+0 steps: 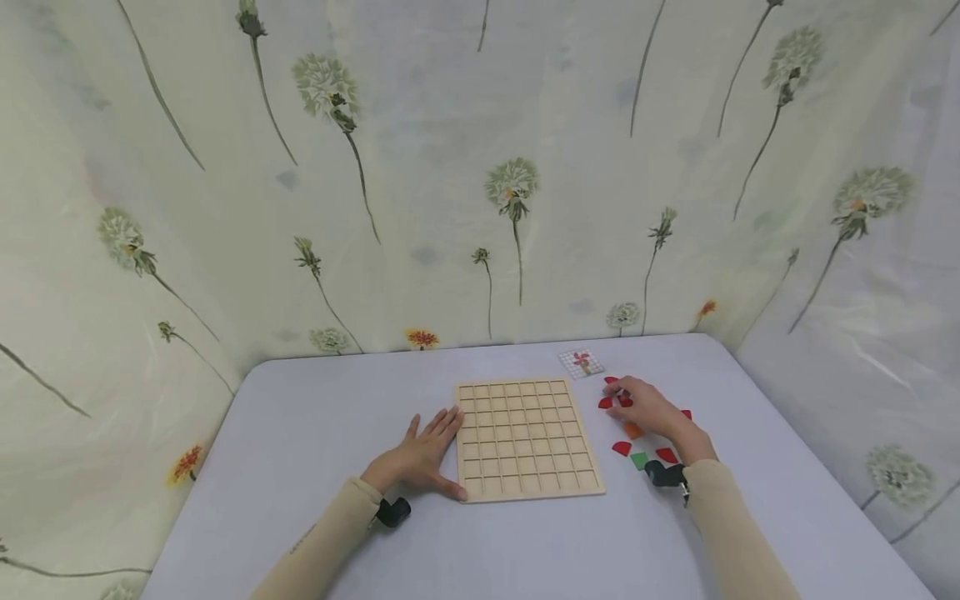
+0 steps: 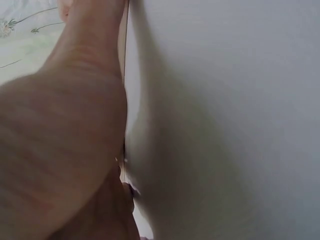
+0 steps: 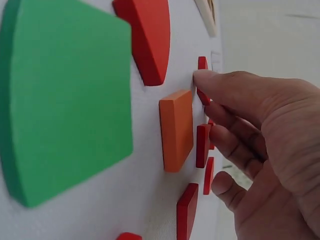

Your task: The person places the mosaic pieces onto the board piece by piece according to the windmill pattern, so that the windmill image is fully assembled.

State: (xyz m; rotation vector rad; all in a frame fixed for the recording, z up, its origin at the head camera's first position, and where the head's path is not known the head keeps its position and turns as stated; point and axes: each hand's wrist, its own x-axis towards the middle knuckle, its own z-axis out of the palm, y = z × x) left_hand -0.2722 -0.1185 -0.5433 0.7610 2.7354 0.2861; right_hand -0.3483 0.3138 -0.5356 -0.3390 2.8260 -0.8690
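Note:
A pale wooden grid board (image 1: 523, 435) lies on the white table, its cells holding nothing. My left hand (image 1: 420, 457) is spread along the board's left edge, fingers straight, the thumb touching its lower left corner. To the right of the board, my right hand (image 1: 651, 408) reaches over several loose pieces. Its thumb and forefinger pinch a red quarter-round piece (image 3: 202, 63), seen partly behind the thumb in the right wrist view. Nearer that wrist lie an orange square-looking piece (image 3: 176, 131), a green piece (image 3: 70, 102) and another red piece (image 3: 149, 40).
A small card (image 1: 581, 362) with a red flower-like picture on a grid lies beyond the board's upper right corner. More red pieces (image 1: 666, 455) are scattered under and around the right forearm. A flower-printed cloth (image 1: 450, 208) hangs behind the table (image 1: 315, 408).

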